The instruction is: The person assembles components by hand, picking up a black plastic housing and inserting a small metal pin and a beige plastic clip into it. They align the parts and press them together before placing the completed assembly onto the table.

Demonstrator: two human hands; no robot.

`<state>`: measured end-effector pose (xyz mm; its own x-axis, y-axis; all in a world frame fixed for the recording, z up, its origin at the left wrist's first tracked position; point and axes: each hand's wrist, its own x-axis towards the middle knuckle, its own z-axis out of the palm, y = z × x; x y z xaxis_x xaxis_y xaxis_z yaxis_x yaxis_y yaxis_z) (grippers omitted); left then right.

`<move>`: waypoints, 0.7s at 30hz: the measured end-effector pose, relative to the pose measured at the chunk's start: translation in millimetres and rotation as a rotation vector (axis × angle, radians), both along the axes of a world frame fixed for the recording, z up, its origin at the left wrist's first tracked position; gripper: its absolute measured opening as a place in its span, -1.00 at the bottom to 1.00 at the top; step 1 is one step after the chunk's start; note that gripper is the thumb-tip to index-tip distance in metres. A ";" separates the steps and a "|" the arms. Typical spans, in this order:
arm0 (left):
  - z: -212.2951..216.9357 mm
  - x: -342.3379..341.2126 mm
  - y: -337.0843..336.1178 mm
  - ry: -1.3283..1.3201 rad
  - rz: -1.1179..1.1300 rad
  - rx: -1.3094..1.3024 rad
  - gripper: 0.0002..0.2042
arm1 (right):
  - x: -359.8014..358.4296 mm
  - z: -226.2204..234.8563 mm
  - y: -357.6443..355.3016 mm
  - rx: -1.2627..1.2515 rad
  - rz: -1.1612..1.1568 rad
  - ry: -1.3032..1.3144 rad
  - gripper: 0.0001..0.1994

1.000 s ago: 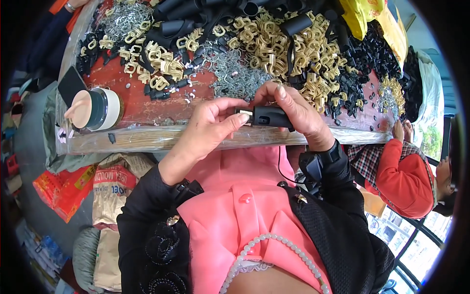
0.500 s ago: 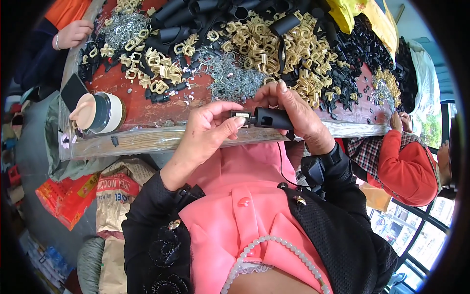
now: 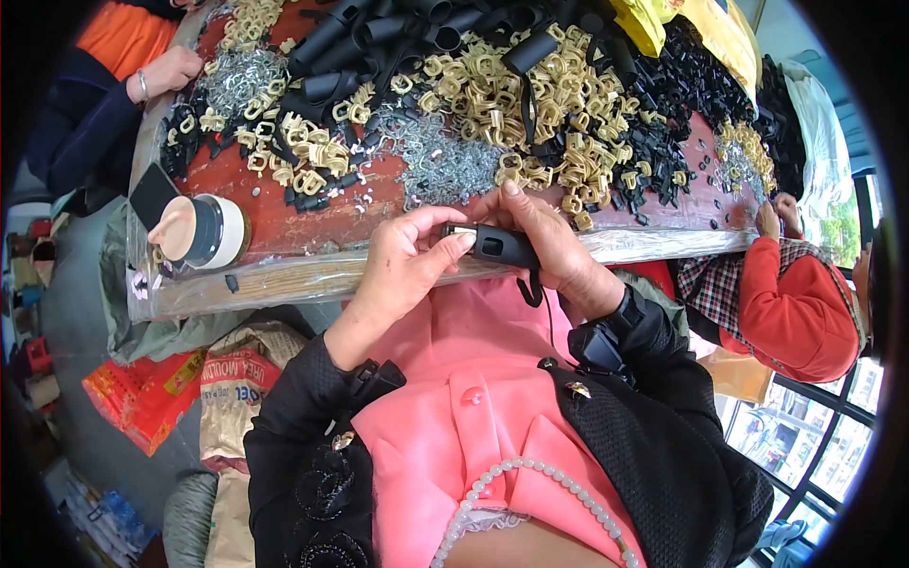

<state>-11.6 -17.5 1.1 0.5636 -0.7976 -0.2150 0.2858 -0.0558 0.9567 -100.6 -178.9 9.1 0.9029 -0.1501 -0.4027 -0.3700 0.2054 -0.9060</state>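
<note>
Over the table's near edge, my right hand [image 3: 559, 251] is closed round a black plastic tube [image 3: 505, 247] with a rectangular slot in its side. A black strap or loop [image 3: 533, 287] hangs below the tube. Between thumb and fingers, my left hand [image 3: 402, 260] pinches a small black part with a pale insert [image 3: 461, 229]. That part meets the tube's left end; how far it sits inside is hidden by my fingers. Beyond my hands lie a heap of beige plastic buckle-like loops [image 3: 497, 90] and a pile of small silvery metal pieces [image 3: 440, 168].
More black tubes [image 3: 383, 28] lie at the back. A tub with a peach-coloured lid [image 3: 213, 232] and a dark phone-like slab [image 3: 151, 194] stand at the left. Co-workers' hands are at the far left [image 3: 170, 71] and right [image 3: 776, 216]. Plastic film covers the wooden table edge [image 3: 294, 284].
The small black part has come closer to the tube's end, and the gap between my two hands has narrowed. The co-worker's hand at the left has moved further over the table.
</note>
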 end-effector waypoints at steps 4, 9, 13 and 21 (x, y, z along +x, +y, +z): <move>-2.4 6.2 -6.0 0.009 -0.025 0.054 -0.76 | 4.4 -6.4 -1.9 0.027 -0.019 -0.006 -0.43; 1.5 9.9 -16.4 0.102 -0.071 0.085 -0.76 | 8.9 -8.4 -12.7 0.021 -0.027 0.025 -0.44; 5.4 11.1 -23.8 0.067 -0.064 0.121 -0.76 | 12.7 -16.9 -19.0 0.010 -0.046 -0.036 -0.45; 0.2 9.6 -22.9 0.367 -0.007 -0.022 -0.60 | 6.8 2.9 -14.5 -0.253 0.114 -0.614 -0.38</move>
<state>-2.0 -40.5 1.3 0.4466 -0.8079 -0.3845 0.6096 -0.0398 0.7917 -93.8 -193.4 11.9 0.9727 -0.0621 0.2236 0.2206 -0.0508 -0.9740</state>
